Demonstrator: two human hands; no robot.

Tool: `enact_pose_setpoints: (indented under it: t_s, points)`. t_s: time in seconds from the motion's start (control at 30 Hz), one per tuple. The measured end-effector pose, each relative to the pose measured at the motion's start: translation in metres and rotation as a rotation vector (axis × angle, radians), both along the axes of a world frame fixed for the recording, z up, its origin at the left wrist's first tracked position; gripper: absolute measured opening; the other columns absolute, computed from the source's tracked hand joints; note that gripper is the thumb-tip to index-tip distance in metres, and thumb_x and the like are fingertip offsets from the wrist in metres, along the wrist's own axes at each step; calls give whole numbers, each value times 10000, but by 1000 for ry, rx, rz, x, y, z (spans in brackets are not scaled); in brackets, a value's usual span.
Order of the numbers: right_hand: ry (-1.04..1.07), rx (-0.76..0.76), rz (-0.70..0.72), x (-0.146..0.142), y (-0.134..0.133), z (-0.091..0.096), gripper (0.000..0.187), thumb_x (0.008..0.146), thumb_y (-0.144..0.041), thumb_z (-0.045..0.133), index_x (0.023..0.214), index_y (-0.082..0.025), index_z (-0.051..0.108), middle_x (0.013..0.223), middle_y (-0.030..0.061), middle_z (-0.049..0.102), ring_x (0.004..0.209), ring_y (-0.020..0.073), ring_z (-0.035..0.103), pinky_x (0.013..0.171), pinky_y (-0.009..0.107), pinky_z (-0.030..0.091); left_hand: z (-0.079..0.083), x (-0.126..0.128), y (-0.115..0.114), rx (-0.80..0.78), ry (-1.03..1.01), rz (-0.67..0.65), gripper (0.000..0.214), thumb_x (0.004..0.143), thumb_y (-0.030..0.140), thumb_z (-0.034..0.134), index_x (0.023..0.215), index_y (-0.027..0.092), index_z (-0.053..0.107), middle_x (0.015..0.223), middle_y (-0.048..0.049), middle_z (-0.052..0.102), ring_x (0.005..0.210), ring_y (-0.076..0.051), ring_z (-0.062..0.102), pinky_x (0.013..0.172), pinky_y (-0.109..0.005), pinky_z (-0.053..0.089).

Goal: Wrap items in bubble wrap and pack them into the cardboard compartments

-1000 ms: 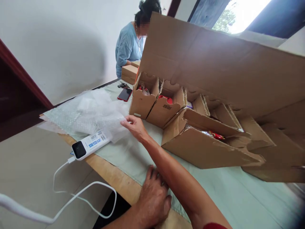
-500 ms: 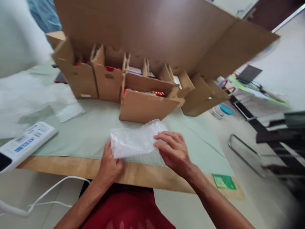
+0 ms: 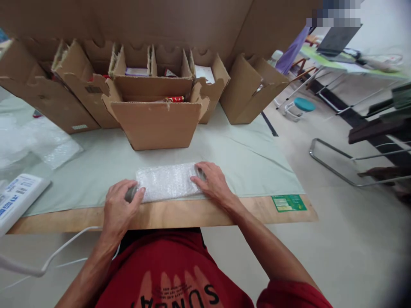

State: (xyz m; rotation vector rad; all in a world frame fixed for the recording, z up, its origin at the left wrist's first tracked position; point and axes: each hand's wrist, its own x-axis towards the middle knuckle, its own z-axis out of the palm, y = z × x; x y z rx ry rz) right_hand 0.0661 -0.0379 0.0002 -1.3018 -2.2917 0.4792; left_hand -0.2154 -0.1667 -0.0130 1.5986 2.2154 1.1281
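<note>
A flat, folded piece of bubble wrap (image 3: 168, 182) lies along the table's front edge. My left hand (image 3: 120, 207) grips its left end between thumb and curled fingers. At the other end, my right hand (image 3: 213, 182) holds the wrap the same way, thumb on top and fingers round the far side. Whether anything is inside the wrap I cannot tell. Just behind it stands an open cardboard box (image 3: 157, 124) with a small red packet (image 3: 176, 99) showing inside.
Several open cardboard bins (image 3: 73, 102) line the table's back under a tall cardboard panel (image 3: 144, 21). Loose bubble wrap (image 3: 54, 145) and a white device (image 3: 22, 199) with a cable lie left. A teal-topped stool (image 3: 303, 105) and metal-framed chair (image 3: 334, 171) stand right.
The bubble wrap has come down flat onto the table. My left hand has moved to its left end, and my right hand now closes round its right end. The view has swung right.
</note>
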Motion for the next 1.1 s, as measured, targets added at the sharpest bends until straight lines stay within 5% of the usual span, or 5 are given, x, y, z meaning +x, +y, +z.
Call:
enact_pose_setpoints:
  t_s: [0.13, 0.43, 0.63, 0.83, 1.1]
  points:
    - [184, -44, -14, -6, -4, -1, 108, 904, -238, 597, 888, -213, 701, 1045, 80, 758, 997, 243, 680, 950, 420, 483, -4, 3, 5, -24, -8, 55, 417, 823, 499, 612, 1095, 195, 700, 1057, -114, 738, 1054, -302, 655, 1016, -493, 515]
    - [511, -334, -184, -6, -31, -4, 485, 802, -334, 654, 1256, -164, 637, 895, 23, 695, 705, 149, 594, 738, 317, 504, 5, 21, 0, 103, -301, 12, 638, 834, 340, 591, 1439, 157, 497, 1021, -60, 700, 1010, -216, 677, 1010, -407, 521]
    - [799, -175, -51, 8, -44, 17, 157, 837, -333, 639, 903, -210, 710, 1100, 71, 738, 1058, 211, 669, 970, 369, 504, 26, 10, -5, 238, -275, -230, 151, 831, 345, 569, 766, 234, 649, 982, -61, 715, 1234, -262, 613, 1121, -451, 465]
    - [538, -272, 15, 35, -81, 8, 325, 825, -199, 551, 1072, -205, 762, 1243, 108, 753, 1226, 231, 670, 1123, 444, 464, 12, -4, -21, 39, -105, -382, 380, 750, 189, 427, 970, 198, 737, 1165, -104, 717, 1201, -267, 622, 1101, -507, 488]
    - [421, 57, -56, 13, -148, 7, 221, 933, -278, 619, 1085, -235, 773, 1198, 115, 757, 1163, 249, 685, 1064, 471, 513, 6, 3, -47, -61, -16, -344, 506, 726, 161, 434, 1177, 170, 664, 1200, -133, 717, 1192, -301, 628, 1090, -497, 480]
